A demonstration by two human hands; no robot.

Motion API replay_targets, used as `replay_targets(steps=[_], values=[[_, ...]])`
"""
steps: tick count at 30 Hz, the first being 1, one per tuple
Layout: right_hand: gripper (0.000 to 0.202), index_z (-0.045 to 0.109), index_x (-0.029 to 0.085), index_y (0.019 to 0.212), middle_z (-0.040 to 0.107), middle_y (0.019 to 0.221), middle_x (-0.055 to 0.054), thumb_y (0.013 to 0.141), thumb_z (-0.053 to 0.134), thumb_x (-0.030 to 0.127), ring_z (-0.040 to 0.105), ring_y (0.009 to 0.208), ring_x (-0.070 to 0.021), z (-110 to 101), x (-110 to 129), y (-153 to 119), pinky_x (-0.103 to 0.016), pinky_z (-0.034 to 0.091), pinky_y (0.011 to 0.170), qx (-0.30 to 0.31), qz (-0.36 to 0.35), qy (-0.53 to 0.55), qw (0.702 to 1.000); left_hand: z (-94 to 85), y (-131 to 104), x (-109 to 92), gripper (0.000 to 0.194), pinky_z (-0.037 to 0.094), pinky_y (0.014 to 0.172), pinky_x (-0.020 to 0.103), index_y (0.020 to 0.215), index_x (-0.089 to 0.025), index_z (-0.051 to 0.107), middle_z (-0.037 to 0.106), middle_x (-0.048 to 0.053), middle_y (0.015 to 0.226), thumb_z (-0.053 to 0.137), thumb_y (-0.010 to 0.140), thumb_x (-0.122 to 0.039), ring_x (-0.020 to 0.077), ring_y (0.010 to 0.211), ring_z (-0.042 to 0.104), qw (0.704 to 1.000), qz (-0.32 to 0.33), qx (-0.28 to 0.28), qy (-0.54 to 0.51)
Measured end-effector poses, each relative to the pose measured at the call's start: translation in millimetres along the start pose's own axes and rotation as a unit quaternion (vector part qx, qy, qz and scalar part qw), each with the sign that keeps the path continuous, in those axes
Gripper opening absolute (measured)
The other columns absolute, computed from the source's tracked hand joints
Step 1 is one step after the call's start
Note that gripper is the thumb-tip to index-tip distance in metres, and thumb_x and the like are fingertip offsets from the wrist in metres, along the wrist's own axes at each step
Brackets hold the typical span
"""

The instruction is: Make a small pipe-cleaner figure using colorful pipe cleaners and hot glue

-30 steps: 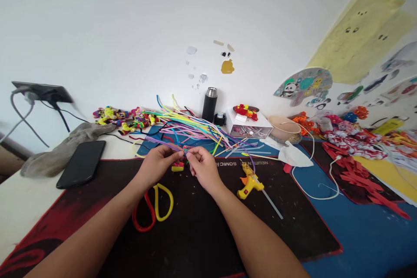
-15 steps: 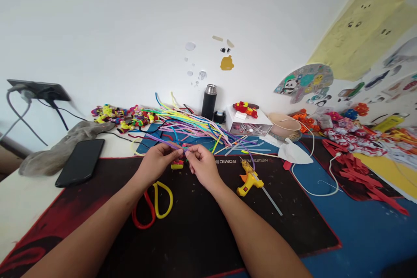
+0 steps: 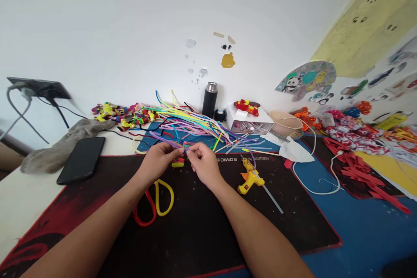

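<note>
My left hand (image 3: 159, 163) and my right hand (image 3: 206, 164) meet over the black desk mat (image 3: 202, 226), fingertips nearly touching. Both pinch a thin purple pipe cleaner (image 3: 163, 139), whose free end sticks out up and left past my left hand. Its stretch between the fingers is mostly covered. Just under the fingertips lies a small red and yellow piece (image 3: 177, 163), partly hidden. A red loop (image 3: 145, 219) and a yellow loop (image 3: 170, 204), like scissor handles, lie by my left forearm. To the right rests a yellow glue gun (image 3: 250, 179) with a glue stick in its back.
A heap of coloured pipe cleaners (image 3: 195, 121) lies behind my hands. Beyond it stand a black flask (image 3: 210, 100) and a white box (image 3: 250, 117). A phone (image 3: 81, 160) lies left. A white cable (image 3: 312, 191) and red strips (image 3: 358, 169) lie right.
Both hands keep their pinch on the purple pipe cleaner with hardly any movement. The whole view has shifted slightly.
</note>
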State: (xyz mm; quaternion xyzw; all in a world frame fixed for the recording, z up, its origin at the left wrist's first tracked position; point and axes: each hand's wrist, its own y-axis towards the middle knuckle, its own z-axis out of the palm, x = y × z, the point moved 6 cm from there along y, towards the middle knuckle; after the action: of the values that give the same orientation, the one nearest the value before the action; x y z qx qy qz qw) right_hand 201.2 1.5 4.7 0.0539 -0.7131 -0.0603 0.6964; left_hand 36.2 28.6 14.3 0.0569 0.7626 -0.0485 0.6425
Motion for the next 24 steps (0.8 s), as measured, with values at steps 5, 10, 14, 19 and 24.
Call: replay_targets(steps=[5,10,14,19,24], values=[[0.018,0.061,0.024,0.085,0.048,0.05,0.011,0.088,0.067,0.041,0.043,0.042,-0.0123,0.3,-5.5,1.4,-0.026,0.032,0.048,0.012,0.002,-0.033,0.999,-5.6,-2.8,-8.9,0.043,0.053,0.075,0.036,0.086,-0.022,0.083,0.083,0.005,0.082,0.08,0.077,-0.065,0.0278,0.079,0.074,0.992,0.059,-0.031,0.11],[0.017,0.061,0.024,0.082,0.046,0.051,0.01,0.087,0.066,0.039,0.043,0.045,-0.0128,2.4,-7.2,2.0,-0.026,0.032,0.051,0.039,0.0,-0.042,0.998,-4.8,-6.5,-17.0,0.033,0.051,0.076,0.035,0.084,-0.024,0.081,0.083,0.004,0.085,0.072,0.085,-0.055,0.0276,0.083,0.075,0.979,0.112,-0.027,0.165],[0.013,0.061,0.024,0.08,0.046,0.053,0.01,0.086,0.065,0.034,0.042,0.049,-0.0125,1.9,-4.4,2.0,-0.026,0.033,0.054,0.046,-0.008,-0.074,0.996,-1.4,-8.9,-22.5,0.033,0.047,0.068,0.033,0.073,-0.023,0.074,0.078,0.002,0.074,0.068,0.087,-0.052,0.0243,0.072,0.07,0.969,0.135,-0.016,0.205],[0.011,0.061,0.024,0.081,0.048,0.055,0.009,0.086,0.065,0.033,0.043,0.05,-0.0125,2.3,-6.2,2.3,-0.026,0.033,0.053,0.044,-0.007,-0.073,0.996,0.7,-10.4,-26.4,0.034,0.044,0.064,0.031,0.071,-0.023,0.07,0.072,0.0,0.067,0.067,0.089,-0.052,0.0216,0.066,0.064,0.964,0.147,-0.01,0.219],[0.013,0.061,0.024,0.087,0.05,0.054,0.009,0.089,0.065,0.037,0.046,0.046,-0.0129,4.5,-11.7,2.9,-0.025,0.034,0.049,0.042,0.004,-0.042,0.998,-2.0,-8.4,-22.5,0.035,0.045,0.065,0.031,0.073,-0.023,0.071,0.075,0.001,0.07,0.068,0.088,-0.055,0.0226,0.069,0.066,0.971,0.127,-0.015,0.204]])
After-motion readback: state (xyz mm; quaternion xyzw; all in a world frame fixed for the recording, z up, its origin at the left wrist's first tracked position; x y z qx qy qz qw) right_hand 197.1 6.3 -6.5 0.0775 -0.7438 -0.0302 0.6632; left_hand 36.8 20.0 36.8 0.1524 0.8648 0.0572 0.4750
